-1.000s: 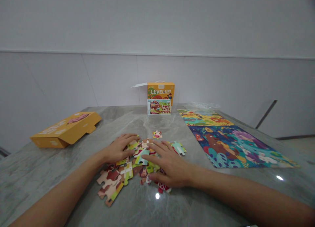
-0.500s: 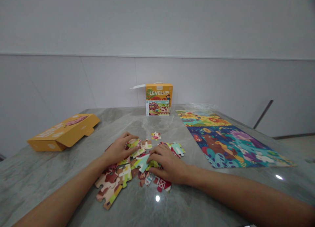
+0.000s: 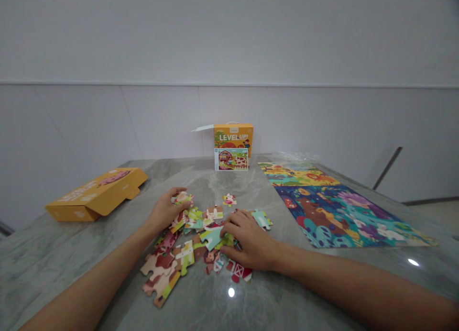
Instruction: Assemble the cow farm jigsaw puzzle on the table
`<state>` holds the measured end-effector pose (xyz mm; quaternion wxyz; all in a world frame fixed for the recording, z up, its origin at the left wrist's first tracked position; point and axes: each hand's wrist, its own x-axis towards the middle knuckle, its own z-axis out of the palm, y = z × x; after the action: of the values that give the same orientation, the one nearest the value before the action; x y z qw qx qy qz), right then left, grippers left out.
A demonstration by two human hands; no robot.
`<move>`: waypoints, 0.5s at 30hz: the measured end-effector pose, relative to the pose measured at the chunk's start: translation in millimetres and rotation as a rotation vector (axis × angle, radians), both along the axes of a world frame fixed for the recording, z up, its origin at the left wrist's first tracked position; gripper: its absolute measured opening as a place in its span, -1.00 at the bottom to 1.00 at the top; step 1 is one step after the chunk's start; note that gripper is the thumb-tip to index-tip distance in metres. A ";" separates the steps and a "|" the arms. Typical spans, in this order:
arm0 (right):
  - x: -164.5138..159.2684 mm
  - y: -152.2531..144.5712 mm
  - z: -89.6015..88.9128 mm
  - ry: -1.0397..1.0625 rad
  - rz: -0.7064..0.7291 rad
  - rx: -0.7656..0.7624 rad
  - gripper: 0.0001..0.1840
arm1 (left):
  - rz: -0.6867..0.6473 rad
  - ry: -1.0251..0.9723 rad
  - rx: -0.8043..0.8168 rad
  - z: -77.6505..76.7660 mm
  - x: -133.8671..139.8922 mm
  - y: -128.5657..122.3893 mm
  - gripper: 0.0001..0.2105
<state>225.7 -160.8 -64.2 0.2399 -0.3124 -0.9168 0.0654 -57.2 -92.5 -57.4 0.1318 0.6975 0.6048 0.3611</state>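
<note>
My left hand (image 3: 167, 208) is at the far left of a loose heap of jigsaw pieces, thumb and fingers closed on a puzzle piece (image 3: 183, 197) with pale and green print. My right hand (image 3: 247, 240) rests over the right part of the heap, fingers curled, with a light turquoise puzzle piece (image 3: 212, 237) between thumb and fingertips. Its palm hides some pieces below. Brown-and-cream pieces (image 3: 161, 278) lie at the near left. A red barn piece (image 3: 239, 271) is under my right wrist side, and a turquoise piece (image 3: 262, 219) lies beyond the knuckles.
A single piece (image 3: 229, 199) lies apart behind the heap. Farther back stand a yellow box (image 3: 233, 133) and a farm picture card (image 3: 231, 159). An orange box (image 3: 96, 194) lies left. Two assembled puzzles (image 3: 344, 216) lie right, with clear plastic (image 3: 297, 156) behind.
My left hand has moved left and slightly away from me, off the middle of the heap, with a piece in its fingers. My right hand has barely moved. The view has shifted slightly.
</note>
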 end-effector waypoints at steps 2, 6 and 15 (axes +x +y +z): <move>0.7 -0.3 -0.3 0.003 -0.002 -0.002 -0.73 | 0.026 0.035 0.014 1.5 -2.6 0.9 -0.49; 1.7 -0.7 -1.0 0.010 0.004 -0.008 -0.73 | -0.009 0.066 0.036 4.1 -2.6 -0.6 -0.53; 1.3 -3.3 3.1 -0.023 -0.027 -0.058 -0.57 | 0.141 0.528 0.014 8.7 -9.0 -3.2 -0.64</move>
<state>227.0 -164.1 -61.0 0.2211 -0.3323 -0.9129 0.0854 -66.2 -95.7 -48.7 -0.0607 0.7246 0.6627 0.1790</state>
